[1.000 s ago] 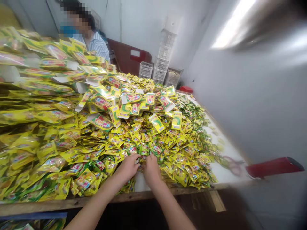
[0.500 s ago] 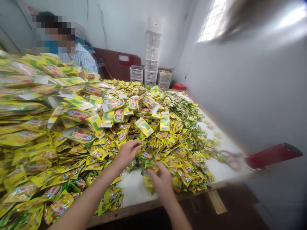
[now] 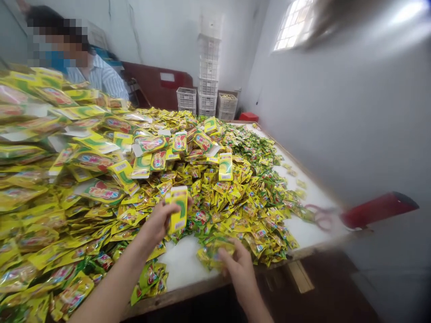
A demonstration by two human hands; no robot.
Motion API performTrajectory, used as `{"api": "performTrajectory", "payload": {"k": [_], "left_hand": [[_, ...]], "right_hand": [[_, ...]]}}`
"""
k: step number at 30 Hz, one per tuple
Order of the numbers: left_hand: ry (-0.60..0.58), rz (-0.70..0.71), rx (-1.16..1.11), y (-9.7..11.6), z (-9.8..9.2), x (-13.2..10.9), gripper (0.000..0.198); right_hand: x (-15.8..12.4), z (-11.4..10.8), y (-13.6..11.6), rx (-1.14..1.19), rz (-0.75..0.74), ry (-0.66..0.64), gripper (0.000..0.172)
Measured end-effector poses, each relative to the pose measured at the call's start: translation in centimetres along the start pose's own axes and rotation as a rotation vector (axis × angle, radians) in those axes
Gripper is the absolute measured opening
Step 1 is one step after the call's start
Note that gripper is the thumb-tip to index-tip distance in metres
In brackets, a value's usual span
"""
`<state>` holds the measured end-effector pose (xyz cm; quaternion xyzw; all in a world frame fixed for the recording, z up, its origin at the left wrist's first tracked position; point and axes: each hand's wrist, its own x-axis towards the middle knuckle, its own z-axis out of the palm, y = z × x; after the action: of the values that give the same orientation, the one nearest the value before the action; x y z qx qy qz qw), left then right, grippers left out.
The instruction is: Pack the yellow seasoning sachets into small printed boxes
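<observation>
My left hand [image 3: 160, 222] is closed around a small yellow and green carton [image 3: 178, 210], held upright with its barcode near the bottom. By the table's front edge, my right hand [image 3: 237, 262] has its thumb and fingers closed on yellow-green candy packets [image 3: 212, 253]. Motion blurs them, so how many it holds is unclear. Behind both hands spreads a heap of loose candy packets [image 3: 242, 211]. More cartons lie on the heap, among them an upright yellow one [image 3: 225, 167].
Scissors with pink handles [image 3: 323, 217] and a red object with a dark end [image 3: 380, 210] lie at the right table edge. White crates [image 3: 208, 85] are stacked by the back wall. A person in a striped shirt [image 3: 107, 78] is at the far left.
My left hand has picked a yellow carton off the heap and drawn it back to the left. My right hand stays low near the table edge with packets. The view has shifted slightly.
</observation>
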<state>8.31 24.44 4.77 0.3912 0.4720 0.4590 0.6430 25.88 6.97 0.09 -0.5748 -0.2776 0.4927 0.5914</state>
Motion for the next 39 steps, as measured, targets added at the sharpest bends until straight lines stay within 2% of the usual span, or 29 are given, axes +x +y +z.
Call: {"api": "performTrajectory", "payload": {"k": [2, 4, 6, 9, 11, 13, 15, 18, 21, 24, 26, 29, 34, 37, 39], "left_hand": [[-0.141, -0.088, 0.115, -1.6, -1.7, -3.6, 0.031], [-0.16, -0.018, 0.393, -3.6, -2.3, -6.1, 0.04], [-0.091, 0.166, 0.749, -5.7, -2.2, -7.4, 0.046], [0.028, 0.498, 1.157, -7.8, -1.6, -7.7, 0.04], [0.076, 0.628, 1.293, -8.4, -1.4, -7.6, 0.037], [0.131, 0.663, 1.359, -8.6, -1.1, -7.6, 0.039], [0.182, 0.665, 1.375, -8.9, -0.8, -7.7, 0.04], [0.199, 0.637, 1.336, -9.8, 0.1, -8.0, 0.044], [0.17, 0.59, 1.271, -10.9, 0.9, -8.4, 0.045], [0.088, 0.537, 1.161, -11.6, 0.6, -8.7, 0.048], [0.071, 0.499, 1.088, -11.7, -0.1, -8.9, 0.047], [0.109, 0.469, 1.048, -11.5, -1.0, -9.1, 0.036], [0.104, 0.443, 1.03, -11.0, -1.4, -9.4, 0.035], [0.04, 0.434, 0.865, -10.1, -2.1, -9.6, 0.036], [-0.035, 0.378, 0.695, -9.3, -2.8, -9.7, 0.033]], "right_hand": [[0.4, 0.9, -1.8, 0.039, -0.039, 0.033, 0.032], [1.1, 2.3, -3.5, 0.047, -0.083, 0.027, 0.031], [1.7, 4.0, -4.6, -0.004, -0.155, -0.006, 0.03], [2.4, 6.2, -4.8, -0.253, -0.367, -0.038, 0.019], [2.6, 6.9, -4.0, -0.48, -0.5, -0.02, 0.011], [2.7, 7.0, -3.1, -0.67, -0.55, -0.009, 0.008], [2.7, 6.7, -2.8, -0.804, -0.54, -0.048, 0.009], [2.8, 6.1, -3.8, -0.996, -0.5, -0.153, 0.009], [3.1, 5.8, -5.8, -1.238, -0.464, -0.235, 0.01], [3.3, 5.9, -7.0, -1.404, -0.484, -0.366, 0.011], [3.3, 6.1, -6.9, -1.407, -0.538, -0.428, 0.011], [3.1, 6.9, -6.2, -1.351, -0.601, -0.44, 0.014], [2.5, 7.7, -5.8, -1.394, -0.578, -0.513, 0.018], [2.8, 7.1, -6.1, -1.206, -0.581, -0.504, 0.038], [3.3, 6.6, -5.9, -1.053, -0.55, -0.459, 0.039]]}}
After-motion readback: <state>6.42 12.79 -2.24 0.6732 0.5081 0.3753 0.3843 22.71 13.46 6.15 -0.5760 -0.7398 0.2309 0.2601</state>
